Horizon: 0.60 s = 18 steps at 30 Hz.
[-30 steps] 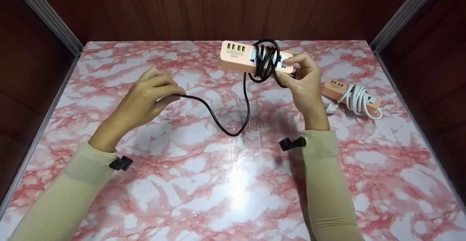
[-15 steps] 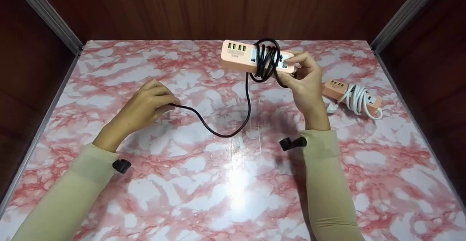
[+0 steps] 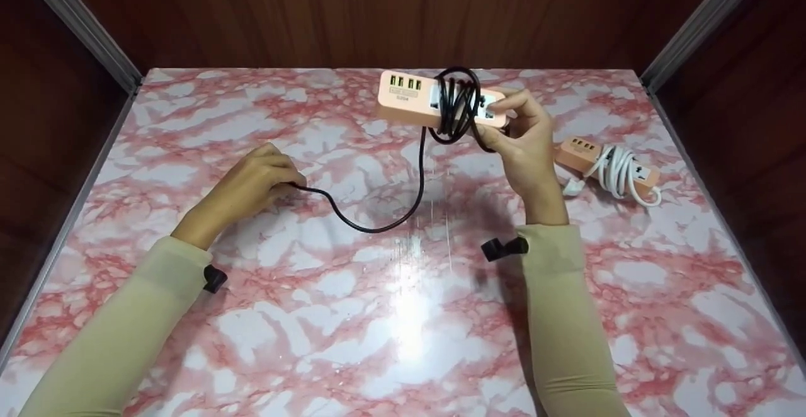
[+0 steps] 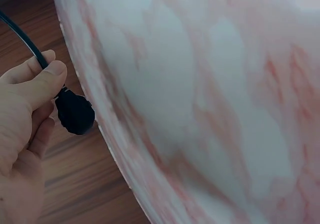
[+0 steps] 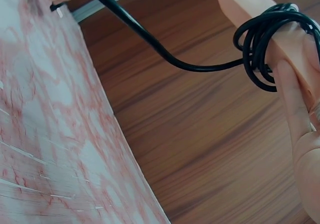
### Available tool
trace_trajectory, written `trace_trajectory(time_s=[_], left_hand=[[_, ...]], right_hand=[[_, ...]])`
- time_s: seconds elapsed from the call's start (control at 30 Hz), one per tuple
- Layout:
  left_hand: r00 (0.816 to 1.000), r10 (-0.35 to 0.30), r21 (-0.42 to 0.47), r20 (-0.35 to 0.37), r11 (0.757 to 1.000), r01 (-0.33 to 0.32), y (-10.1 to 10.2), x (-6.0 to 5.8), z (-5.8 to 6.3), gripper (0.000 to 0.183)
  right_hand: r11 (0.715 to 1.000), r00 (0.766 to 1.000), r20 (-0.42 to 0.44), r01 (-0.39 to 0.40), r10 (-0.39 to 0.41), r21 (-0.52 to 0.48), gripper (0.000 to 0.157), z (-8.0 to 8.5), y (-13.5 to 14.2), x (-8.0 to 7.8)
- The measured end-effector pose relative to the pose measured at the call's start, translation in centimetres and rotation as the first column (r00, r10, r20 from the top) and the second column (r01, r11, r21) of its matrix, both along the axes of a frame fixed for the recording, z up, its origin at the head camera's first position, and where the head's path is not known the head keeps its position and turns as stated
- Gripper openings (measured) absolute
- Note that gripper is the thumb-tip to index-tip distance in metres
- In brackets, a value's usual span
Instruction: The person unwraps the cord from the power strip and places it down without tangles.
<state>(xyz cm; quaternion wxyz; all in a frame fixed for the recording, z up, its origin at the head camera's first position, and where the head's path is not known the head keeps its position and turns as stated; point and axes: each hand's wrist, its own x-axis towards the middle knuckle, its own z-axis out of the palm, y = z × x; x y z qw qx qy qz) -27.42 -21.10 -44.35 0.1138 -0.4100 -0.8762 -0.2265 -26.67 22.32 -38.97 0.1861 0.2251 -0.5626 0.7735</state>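
An orange-pink power strip (image 3: 409, 99) with USB ports and white sockets is held above the table by my right hand (image 3: 529, 140), which grips its right end. Its black cord (image 3: 458, 108) is wound several times around the middle of the strip. A loose length of cord (image 3: 378, 231) sags from the strip across to my left hand (image 3: 258, 181). There the thumb and fingers pinch the cord beside its black plug (image 4: 75, 114), which hangs below the fingertips in the left wrist view. In the head view the plug is hidden by the hand.
A second orange power strip (image 3: 576, 152), wrapped in a white cord (image 3: 617, 171), lies on the table to the right of my right hand. The pink-and-white marbled table (image 3: 315, 341) is bounded by dark wood-grain panels (image 3: 390, 14) at the back and sides.
My left hand has moved down and slightly left with the cord end, and the slack loop has become wider. My right hand and the power strip have stayed almost in place.
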Motion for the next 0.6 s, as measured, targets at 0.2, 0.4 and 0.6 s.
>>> trace_trajectory(time_s=[0.2,0.4,0.6], left_hand=[[1.0,-0.001,-0.015,-0.006,1.0,0.001,0.39,-0.32,-0.51,0.017],[0.998,0.041,-0.025,0.054,0.999,-0.04,0.62,-0.49,-0.68,0.015],[0.994,0.049,-0.027,0.094,0.999,-0.047,0.8,-0.36,-0.81,0.012]], right_hand=[[1.0,1.0,0.013,-0.027,0.027,-0.014,0.029,0.18,-0.14,0.12],[1.0,1.0,0.005,-0.022,0.022,0.005,0.029,0.24,-0.16,0.18],[1.0,1.0,0.013,-0.026,0.026,0.01,0.031,0.32,-0.11,0.22]])
